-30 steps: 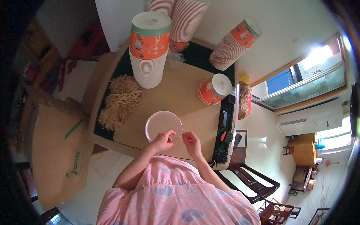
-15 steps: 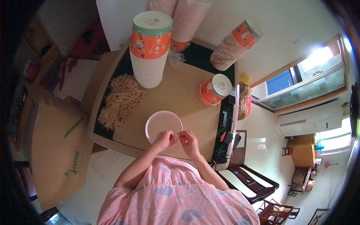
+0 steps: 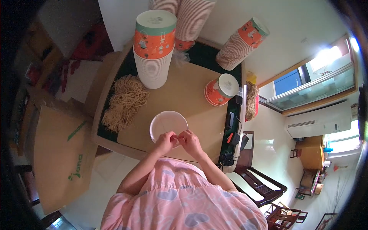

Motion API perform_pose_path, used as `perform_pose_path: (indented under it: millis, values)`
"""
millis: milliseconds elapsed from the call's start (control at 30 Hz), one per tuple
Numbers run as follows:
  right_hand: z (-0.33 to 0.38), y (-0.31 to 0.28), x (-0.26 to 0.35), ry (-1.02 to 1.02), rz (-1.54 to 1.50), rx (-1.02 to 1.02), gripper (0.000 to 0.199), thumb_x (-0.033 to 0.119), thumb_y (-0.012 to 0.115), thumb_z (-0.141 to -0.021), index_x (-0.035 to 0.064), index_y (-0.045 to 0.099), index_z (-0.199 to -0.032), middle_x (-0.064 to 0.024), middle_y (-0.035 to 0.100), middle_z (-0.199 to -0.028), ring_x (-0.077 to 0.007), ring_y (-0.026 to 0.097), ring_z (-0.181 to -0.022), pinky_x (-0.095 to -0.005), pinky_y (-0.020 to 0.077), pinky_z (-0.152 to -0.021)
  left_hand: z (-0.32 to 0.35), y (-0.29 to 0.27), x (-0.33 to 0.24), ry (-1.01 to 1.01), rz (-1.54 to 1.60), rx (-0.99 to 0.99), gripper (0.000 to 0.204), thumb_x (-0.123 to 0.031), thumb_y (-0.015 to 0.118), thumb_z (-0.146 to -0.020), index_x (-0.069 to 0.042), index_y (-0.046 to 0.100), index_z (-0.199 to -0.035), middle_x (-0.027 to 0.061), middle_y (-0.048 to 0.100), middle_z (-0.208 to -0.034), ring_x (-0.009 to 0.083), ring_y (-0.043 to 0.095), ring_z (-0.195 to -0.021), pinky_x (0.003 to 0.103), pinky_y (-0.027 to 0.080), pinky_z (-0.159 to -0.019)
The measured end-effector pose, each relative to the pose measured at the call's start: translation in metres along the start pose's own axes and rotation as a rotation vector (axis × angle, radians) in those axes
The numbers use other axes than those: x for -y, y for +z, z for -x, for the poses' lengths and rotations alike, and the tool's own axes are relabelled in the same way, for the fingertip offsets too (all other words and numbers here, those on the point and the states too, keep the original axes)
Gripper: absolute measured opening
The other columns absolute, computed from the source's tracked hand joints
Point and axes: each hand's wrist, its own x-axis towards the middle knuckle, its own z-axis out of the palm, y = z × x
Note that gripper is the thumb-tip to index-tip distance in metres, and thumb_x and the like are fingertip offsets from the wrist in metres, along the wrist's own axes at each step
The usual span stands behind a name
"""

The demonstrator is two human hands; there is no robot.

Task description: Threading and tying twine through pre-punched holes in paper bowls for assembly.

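My left hand (image 3: 165, 142) and my right hand (image 3: 190, 143) meet over the near rim of a white paper bowl (image 3: 168, 122) standing mouth up on the table. Both hands are closed in a pinch, fingertips against fingertips. Whatever lies between them is too small to make out. Left of the bowl a loose bundle of tan strings (image 3: 124, 102) is heaped. Behind it rises a tall stack of upside-down paper bowls (image 3: 154, 63), the top one orange and green. A short stack of orange bowls (image 3: 217, 92) sits to the right.
More stacked bowls (image 3: 193, 21) stand at the back, with a leaning stack (image 3: 241, 46) at the back right. Black chargers and cables (image 3: 230, 140) line the right table edge. A cardboard box (image 3: 57, 157) is at the left, a dark wooden chair (image 3: 260, 186) at the right.
My right hand has moved left, closing the small gap to my left hand; their fingertips now meet. The bowls and the string bundle stay where they were.
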Motion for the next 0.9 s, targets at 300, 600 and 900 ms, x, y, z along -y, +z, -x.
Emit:
perform_pose_path:
  millis: [300, 600, 900]
  values:
    - [0.001, 0.009, -0.015, 0.11, -0.608, -0.085, 0.006, 0.006, 0.062, -0.083, 0.0002, 0.062, -0.085, -0.0008, 0.062, -0.078, -0.0067, 0.053, -0.068, -0.0237, 0.0439, -0.06, -0.012, 0.011, 0.004, -0.263, 0.275, 0.134, 0.018, -0.015, 0.072, -0.073, 0.0, 0.065, -0.081, 0.0051, 0.066, -0.073, 0.0075, 0.058, -0.069, 0.026, 0.049, -0.062]
    - [-0.014, -0.039, 0.026, 0.072, -0.439, -0.104, 0.014, 0.009, 0.064, -0.082, 0.0028, 0.062, -0.094, -0.0011, 0.058, -0.077, -0.0079, 0.053, -0.067, -0.0213, 0.0433, -0.06, -0.009, 0.013, 0.008, -0.194, 0.142, 0.166, 0.014, -0.018, 0.069, -0.072, -0.004, 0.067, -0.073, 0.0081, 0.065, -0.064, 0.0151, 0.063, -0.06, 0.03, 0.05, -0.057]
    - [-0.01, -0.042, 0.006, -0.152, 0.005, 0.164, 0.014, 0.009, 0.063, -0.077, 0.0023, 0.061, -0.089, -0.0163, 0.061, -0.081, -0.0343, 0.06, -0.075, -0.0388, 0.0484, -0.063, -0.008, 0.009, -0.01, -0.061, 0.087, 0.093, 0.019, -0.02, 0.071, -0.074, -0.002, 0.065, -0.077, 0.0111, 0.066, -0.07, 0.0183, 0.065, -0.064, 0.03, 0.05, -0.059]
